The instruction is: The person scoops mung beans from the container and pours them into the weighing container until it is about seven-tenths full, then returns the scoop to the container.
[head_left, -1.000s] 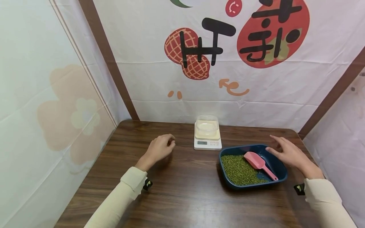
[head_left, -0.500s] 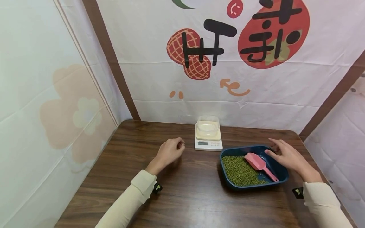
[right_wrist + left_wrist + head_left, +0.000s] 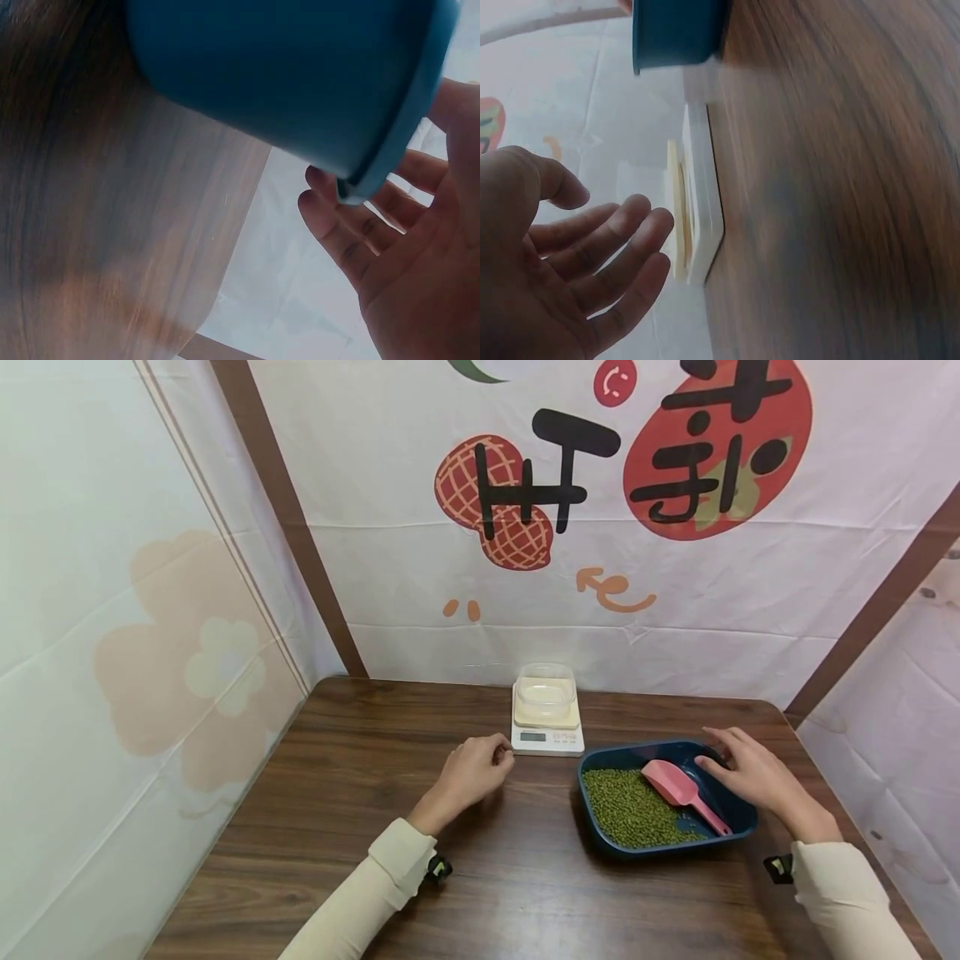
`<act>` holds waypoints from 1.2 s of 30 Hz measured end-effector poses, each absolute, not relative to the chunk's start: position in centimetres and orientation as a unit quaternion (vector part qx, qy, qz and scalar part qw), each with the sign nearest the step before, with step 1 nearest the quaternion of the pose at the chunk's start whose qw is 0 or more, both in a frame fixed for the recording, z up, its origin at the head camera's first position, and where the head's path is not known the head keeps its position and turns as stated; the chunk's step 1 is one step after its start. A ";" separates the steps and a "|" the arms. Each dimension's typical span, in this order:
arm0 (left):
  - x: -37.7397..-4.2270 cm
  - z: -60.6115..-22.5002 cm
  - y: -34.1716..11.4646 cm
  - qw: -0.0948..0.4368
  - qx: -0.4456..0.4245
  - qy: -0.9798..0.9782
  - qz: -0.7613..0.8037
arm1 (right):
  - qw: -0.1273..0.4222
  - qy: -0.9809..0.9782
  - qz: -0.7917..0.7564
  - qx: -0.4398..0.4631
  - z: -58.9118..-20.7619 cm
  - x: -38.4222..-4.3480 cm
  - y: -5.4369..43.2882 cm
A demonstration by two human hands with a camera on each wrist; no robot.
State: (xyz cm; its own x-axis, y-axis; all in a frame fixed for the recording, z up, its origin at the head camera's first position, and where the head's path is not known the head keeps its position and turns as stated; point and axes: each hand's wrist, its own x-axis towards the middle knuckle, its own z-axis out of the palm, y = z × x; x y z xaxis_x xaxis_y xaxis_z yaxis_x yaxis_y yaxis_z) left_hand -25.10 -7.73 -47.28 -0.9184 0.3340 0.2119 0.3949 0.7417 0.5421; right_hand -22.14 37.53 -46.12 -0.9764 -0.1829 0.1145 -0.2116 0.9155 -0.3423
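My left hand [image 3: 471, 774] hovers over the table just left of a white kitchen scale [image 3: 547, 742], its fingers loosely bent around nothing. On the scale sits a clear plastic container [image 3: 546, 691]. In the left wrist view, the fingers [image 3: 619, 251] come close to the scale's edge [image 3: 705, 202]. At the right, my right hand [image 3: 761, 772] is over the far right corner of a dark blue tray [image 3: 592, 827], fingers relaxed; whether it touches the rim is unclear. Green beans [image 3: 633, 810] fill the tray's left part, and a pink scoop [image 3: 678, 787] lies partly on them.
The brown wooden table [image 3: 360, 793] ends at a white printed curtain [image 3: 405, 568] at the back. More curtain hangs at the left and right sides. The tray stands to the right of and nearer than the scale.
My left hand has moved right across the table toward the scale. My right hand has shifted only slightly by the tray's corner. The scale, tray and scoop stay put.
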 end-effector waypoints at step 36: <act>-21.5 -47.3 -0.5 -0.011 -0.196 -0.911 -0.363 | 0.070 -0.973 0.214 0.055 -47.8 -20.9 37.8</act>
